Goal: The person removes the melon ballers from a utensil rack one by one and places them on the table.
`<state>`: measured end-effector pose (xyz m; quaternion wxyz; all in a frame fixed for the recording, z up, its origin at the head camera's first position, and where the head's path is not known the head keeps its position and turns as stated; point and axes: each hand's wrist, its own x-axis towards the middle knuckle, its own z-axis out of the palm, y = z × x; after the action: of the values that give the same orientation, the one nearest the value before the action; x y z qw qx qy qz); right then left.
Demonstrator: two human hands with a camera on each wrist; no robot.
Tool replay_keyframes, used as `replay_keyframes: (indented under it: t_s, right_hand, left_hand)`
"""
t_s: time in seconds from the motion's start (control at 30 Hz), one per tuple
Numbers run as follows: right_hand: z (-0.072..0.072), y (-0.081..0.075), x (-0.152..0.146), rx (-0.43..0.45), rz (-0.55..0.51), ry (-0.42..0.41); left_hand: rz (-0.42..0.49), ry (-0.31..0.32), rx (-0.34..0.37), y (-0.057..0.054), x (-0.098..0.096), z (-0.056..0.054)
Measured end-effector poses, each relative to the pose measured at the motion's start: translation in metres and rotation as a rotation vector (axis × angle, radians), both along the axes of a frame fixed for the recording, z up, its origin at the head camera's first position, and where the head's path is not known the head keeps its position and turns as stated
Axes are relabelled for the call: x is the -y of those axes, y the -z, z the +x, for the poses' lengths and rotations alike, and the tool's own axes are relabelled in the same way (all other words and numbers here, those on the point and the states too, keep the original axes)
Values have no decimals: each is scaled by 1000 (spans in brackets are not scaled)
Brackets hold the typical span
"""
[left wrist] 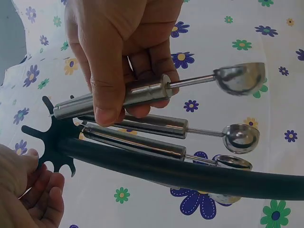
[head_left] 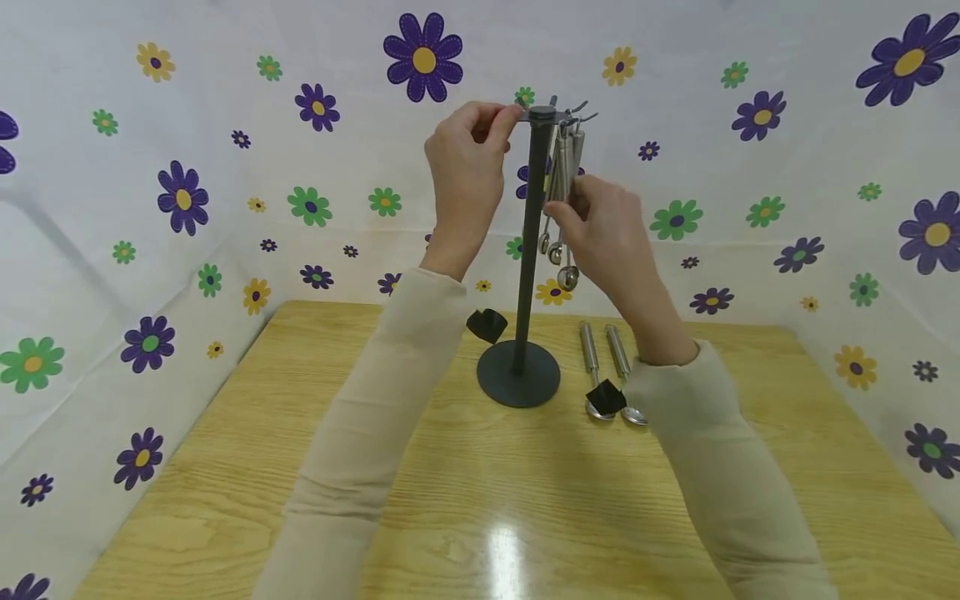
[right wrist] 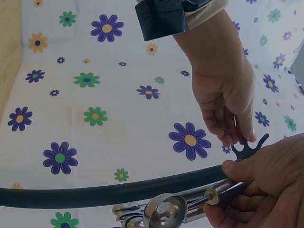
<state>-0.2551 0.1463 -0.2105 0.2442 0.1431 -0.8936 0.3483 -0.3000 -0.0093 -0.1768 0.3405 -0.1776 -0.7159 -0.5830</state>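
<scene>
We see the dark stand (head_left: 530, 242) rising through the centre of the head view, rigid but probably top-heavy. At upper middle, the left hand (head_left: 468, 162) pinches its hooked top (left wrist: 58, 135), while the right hand (head_left: 609, 229) grips a steel scoop (left wrist: 154, 91) just right of the post. We judge the scoop light, stiff, slippery, best held by its thick handle (left wrist: 137, 96).

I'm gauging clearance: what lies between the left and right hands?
Between the left hand and right hand, the head view shows the stand's dark post and some hanging spoons.
</scene>
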Motion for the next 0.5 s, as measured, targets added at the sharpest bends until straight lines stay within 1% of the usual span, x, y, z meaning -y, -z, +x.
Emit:
replay_keyframes:
  t_s: [0.1, 0.2, 0.37, 0.5]
  right_hand:
    - [3, -1, 3, 7, 4, 12]
    - [3, -1, 5, 18, 6, 20]
    - [4, -3, 4, 29, 17, 23]
    - [9, -8, -4, 59, 20, -10]
  left_hand:
    - [6, -4, 7, 1, 0, -2]
    - [17, 16, 15, 2, 0, -3]
    - [66, 67, 19, 3, 0, -6]
    - [136, 114, 40, 5, -1, -9]
